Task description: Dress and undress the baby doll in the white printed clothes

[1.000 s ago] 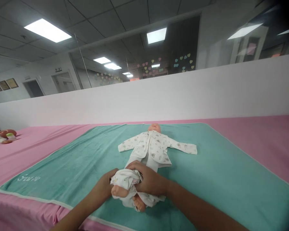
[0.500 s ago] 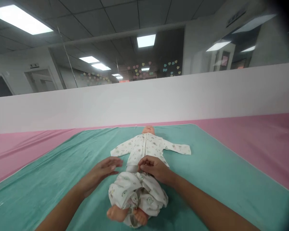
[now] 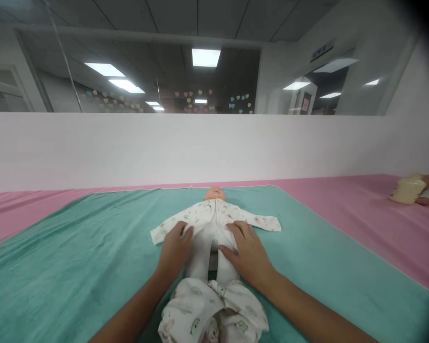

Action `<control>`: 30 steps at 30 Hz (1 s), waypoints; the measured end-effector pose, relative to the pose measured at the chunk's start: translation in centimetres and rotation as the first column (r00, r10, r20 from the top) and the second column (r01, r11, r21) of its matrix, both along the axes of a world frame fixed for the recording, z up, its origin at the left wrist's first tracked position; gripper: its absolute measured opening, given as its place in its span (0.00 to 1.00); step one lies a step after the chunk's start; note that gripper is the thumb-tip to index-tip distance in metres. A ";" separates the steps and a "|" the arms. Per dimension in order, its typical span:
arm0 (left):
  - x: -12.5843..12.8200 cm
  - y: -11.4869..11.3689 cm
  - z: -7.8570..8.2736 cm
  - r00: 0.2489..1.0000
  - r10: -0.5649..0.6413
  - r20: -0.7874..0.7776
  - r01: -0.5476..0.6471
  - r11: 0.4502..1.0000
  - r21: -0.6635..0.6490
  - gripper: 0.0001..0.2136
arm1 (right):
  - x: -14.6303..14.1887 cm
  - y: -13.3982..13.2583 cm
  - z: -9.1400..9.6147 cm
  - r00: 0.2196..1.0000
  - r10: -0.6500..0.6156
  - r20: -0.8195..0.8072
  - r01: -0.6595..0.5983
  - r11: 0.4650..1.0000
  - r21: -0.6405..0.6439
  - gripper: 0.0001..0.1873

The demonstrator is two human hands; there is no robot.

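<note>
A baby doll (image 3: 214, 193) lies on its back, its head at the far end. It wears a white printed jacket (image 3: 232, 209) with the sleeves spread out sideways. White legs (image 3: 199, 257) show below the hem. Matching printed trousers (image 3: 193, 302) are bunched low on the legs, and the feet are out of sight. My left hand (image 3: 177, 245) is at the jacket's left lower edge, thumb and fingers curled closed on the cloth. My right hand (image 3: 248, 250) rests on the right side of the hem and upper leg, fingers spread and thumb apart.
A teal sheet (image 3: 93, 267) lies under the doll over a pink cover (image 3: 336, 205). Behind stands a low white wall (image 3: 164, 147) with glass above it. At the far right is a pale yellow object (image 3: 409, 189) beside a skin-toned shape I cannot make out.
Both hands have moved to the jacket's sides. The trousers and legs now extend nearer to me, with the white legs exposed. My view has turned right, bringing in the yellow object.
</note>
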State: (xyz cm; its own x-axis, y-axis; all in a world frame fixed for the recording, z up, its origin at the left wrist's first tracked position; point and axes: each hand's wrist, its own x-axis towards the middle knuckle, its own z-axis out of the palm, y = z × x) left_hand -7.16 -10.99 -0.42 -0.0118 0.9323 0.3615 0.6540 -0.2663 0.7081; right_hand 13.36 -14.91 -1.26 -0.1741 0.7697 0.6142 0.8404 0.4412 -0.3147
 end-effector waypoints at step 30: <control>-3.1 -2.5 3.6 0.753 -0.587 0.296 0.622 0.489 -0.612 0.12 | 3.5 -0.1 1.7 0.906 0.356 -0.230 -0.410 0.874 -0.260 0.08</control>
State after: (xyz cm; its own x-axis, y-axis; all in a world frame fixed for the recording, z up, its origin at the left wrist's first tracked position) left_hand -10.23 -13.51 3.20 0.6484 0.6957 -0.3092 0.4794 -0.0576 0.8757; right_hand 16.87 -15.00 0.41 -0.4063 0.8138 0.4156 0.5462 0.5809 -0.6035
